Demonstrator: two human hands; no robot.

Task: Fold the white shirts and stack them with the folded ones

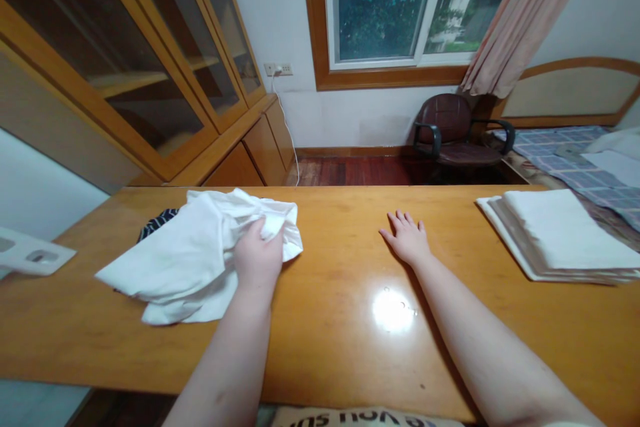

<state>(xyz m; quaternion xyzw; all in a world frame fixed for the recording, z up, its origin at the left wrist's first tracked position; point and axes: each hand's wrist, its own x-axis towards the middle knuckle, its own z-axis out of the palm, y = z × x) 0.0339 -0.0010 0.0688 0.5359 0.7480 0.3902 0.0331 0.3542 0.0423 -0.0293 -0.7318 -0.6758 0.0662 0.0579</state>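
A crumpled white cloth (pixel 195 250) lies in a loose heap on the left part of the wooden table (pixel 340 347). My left hand (pixel 260 250) is closed on the right end of this cloth, with the thumb on top and a fold gathered in the grip. Part of a dark patterned fabric (pixel 157 223) shows from behind the heap; the rest of it is hidden. My right hand (pixel 407 237) rests on the tabletop with its fingers spread and holds nothing. Farther right, apart from that hand, sits a stack of folded white cloths (pixel 560 230).
A white plastic piece with holes (pixel 57 257) juts over the table's left end. Beyond the table stand a glass-door cabinet (pixel 200 140), a brown armchair (pixel 450 127) and a bed (pixel 575 147). A white cord (pixel 290 127) hangs from the wall outlet.
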